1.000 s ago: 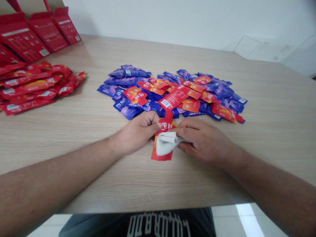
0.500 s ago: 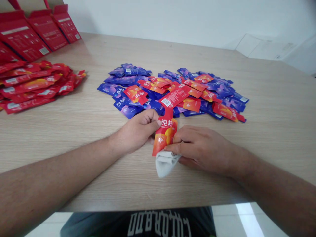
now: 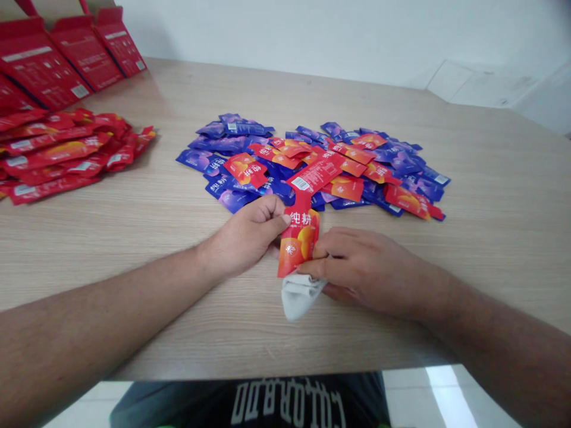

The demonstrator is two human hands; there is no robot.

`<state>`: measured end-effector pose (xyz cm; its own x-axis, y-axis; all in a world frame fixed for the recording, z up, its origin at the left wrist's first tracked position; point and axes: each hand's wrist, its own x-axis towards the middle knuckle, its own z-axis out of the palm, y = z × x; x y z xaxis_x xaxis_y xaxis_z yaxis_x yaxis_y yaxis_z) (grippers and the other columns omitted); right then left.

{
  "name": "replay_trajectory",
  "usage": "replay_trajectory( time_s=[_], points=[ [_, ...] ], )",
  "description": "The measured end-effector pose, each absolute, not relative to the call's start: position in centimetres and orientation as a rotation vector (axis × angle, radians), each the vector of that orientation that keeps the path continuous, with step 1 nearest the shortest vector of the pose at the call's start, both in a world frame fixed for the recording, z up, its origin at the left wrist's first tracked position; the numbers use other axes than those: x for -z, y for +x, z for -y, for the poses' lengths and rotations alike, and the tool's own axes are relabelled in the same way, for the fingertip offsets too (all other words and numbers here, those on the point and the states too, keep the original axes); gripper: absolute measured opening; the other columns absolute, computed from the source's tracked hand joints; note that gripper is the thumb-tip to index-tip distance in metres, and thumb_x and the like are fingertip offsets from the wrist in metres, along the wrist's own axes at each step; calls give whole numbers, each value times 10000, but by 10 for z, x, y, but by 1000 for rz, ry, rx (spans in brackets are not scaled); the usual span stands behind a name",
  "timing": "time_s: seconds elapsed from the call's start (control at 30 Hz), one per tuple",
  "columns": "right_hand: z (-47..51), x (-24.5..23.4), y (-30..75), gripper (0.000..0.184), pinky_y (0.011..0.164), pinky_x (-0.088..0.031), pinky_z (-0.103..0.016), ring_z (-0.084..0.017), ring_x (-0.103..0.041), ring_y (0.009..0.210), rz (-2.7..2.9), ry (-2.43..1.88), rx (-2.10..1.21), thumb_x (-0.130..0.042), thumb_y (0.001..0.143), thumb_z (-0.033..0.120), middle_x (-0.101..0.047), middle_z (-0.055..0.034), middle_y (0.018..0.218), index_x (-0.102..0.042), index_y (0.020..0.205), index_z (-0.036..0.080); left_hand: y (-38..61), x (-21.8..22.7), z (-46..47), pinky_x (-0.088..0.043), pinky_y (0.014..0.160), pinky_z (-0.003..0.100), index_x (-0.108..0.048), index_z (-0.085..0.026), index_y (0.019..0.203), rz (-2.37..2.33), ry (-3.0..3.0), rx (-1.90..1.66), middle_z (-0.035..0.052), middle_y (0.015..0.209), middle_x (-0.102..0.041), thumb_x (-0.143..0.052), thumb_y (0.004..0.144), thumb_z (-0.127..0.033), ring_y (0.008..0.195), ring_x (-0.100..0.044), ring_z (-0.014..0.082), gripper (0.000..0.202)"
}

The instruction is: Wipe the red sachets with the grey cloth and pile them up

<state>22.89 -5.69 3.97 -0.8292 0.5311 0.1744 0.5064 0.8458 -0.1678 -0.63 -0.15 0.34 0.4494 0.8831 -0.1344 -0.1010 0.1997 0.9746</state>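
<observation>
The head-worn camera looks forward and down across the bench [image 3: 134, 285] from just behind its near edge, taking in the far wall [image 3: 312, 35], though the wide lens seems to bend the edges.

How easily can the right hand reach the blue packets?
Probably yes: the blue packets sit just past the right hand, across the wooden tabletop, though it is pinching the red-orange sachet now.

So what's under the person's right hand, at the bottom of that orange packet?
A folded white cloth sticks out below the orange-red packet, under the right hand. The fingers cover where cloth and packet meet, so how they join can't be seen.
</observation>
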Motion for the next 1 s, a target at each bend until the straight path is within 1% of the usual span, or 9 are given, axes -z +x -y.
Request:
replay_trajectory(
  time_s=[0.07,0.17,0.3,0.47,0.53,0.63,0.77,0.9,1.0],
  points=[
    [52,-41,233,194,840,-544,-383,-237,-670,948,2749,-891,-119,-637,980,208,-732,-77,1071,-754,1133,225,-6,-4,2,-474,514,199,-541,-195,869,-857,1150,-819,-28,729,-606,-745,893,-317,576,-552,93,239],
    [44,-38,238,142,803,-531,-371,-238,-653,913,2603,-1049,-24,-641,978,229,-709,-95,1024,-740,1068,182,-5,-4,2,-466,503,190,-536,-192,864,-874,1143,-826,-28,712,-607,-739,893,-303,565,-545,90,233],
    [44,-33,235,156,798,-529,-373,-245,-646,930,2566,-1040,-54,-638,986,235,-699,-101,1029,-740,1083,168,-4,-5,2,-471,489,194,-523,-194,861,-906,1112,-831,-23,696,-613,-721,898,-277,556,-558,99,218],
    [54,-38,229,253,843,-535,-380,-243,-669,969,2759,-820,-192,-636,983,202,-734,-86,1101,-758,1203,232,-3,-7,2,-477,487,187,-509,-197,848,-884,1061,-844,-31,679,-608,-731,887,-257,548,-561,96,234],
    [53,-42,232,246,840,-528,-376,-240,-673,963,2794,-827,-196,-660,961,191,-739,-81,1102,-766,1179,237,-4,-7,2,-489,492,190,-513,-197,847,-881,1062,-835,-29,689,-616,-745,883,-268,557,-571,98,246],
    [46,-42,238,166,802,-514,-364,-235,-660,913,2713,-961,-114,-678,946,192,-718,-84,1039,-764,1087,199,-4,-7,2,-511,505,200,-521,-196,860,-902,1063,-828,-22,710,-633,-748,882,-272,572,-589,105,241],
    [39,-34,240,157,803,-520,-375,-257,-651,946,2551,-1095,-54,-657,978,232,-691,-111,1046,-736,1090,154,-3,-8,3,-520,502,205,-513,-195,863,-920,1051,-837,-19,704,-632,-719,897,-247,568,-590,109,215],
    [44,-32,234,154,796,-510,-363,-242,-644,924,2621,-969,-147,-641,969,189,-701,-89,1025,-755,1072,180,-1,-10,3,-495,469,190,-511,-192,856,-939,1035,-838,-21,678,-619,-691,903,-204,541,-571,104,186],
    [49,-37,233,233,832,-511,-363,-240,-657,966,2731,-844,-228,-661,956,181,-725,-80,1105,-766,1159,224,-1,-10,3,-503,497,189,-517,-187,857,-908,1028,-842,-10,703,-633,-695,908,-207,567,-588,103,186]
  ],
)
